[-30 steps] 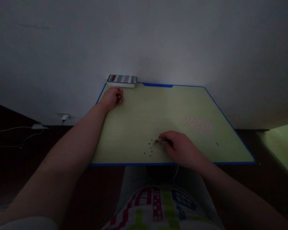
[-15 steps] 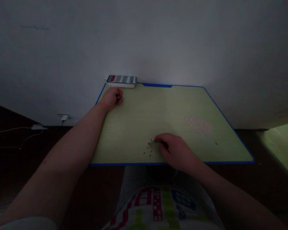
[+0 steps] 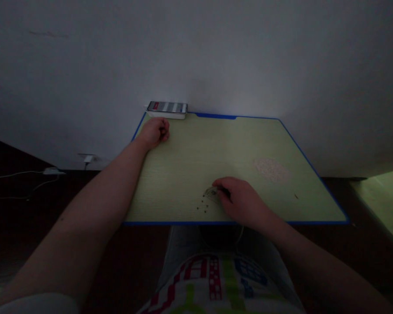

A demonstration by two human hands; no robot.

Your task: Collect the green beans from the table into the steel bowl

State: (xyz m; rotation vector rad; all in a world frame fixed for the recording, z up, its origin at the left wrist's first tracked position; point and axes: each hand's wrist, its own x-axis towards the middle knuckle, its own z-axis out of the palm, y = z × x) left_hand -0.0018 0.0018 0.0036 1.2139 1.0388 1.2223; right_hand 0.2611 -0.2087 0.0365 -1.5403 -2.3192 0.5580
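My right hand [image 3: 240, 198] is over the front middle of the board, thumb and forefinger pinched on a small, thin, see-through thing with dark lines [image 3: 211, 192]; its kind is too blurred to tell. Several tiny dark specks, like seeds [image 3: 205, 206], lie on the board just left of those fingertips. My left hand [image 3: 155, 131] rests near the far left corner, fingers curled into a loose fist, with nothing visible in it. Right behind it is a phone [image 3: 167, 107] lying on a white box [image 3: 167, 115].
The pale yellow-green board [image 3: 190, 161] has a blue rim and stands against a grey wall [image 3: 216, 56]. A flat patch of pale grains [image 3: 271, 169] lies on its right side, with a small brown sliver [image 3: 296, 196] nearer the front. A white plug [image 3: 89, 159] and cables are low at left.
My right hand shifts slightly left and back right, keeping its pinch on the thin thing, whose angle changes over the specks. My left hand stays put.
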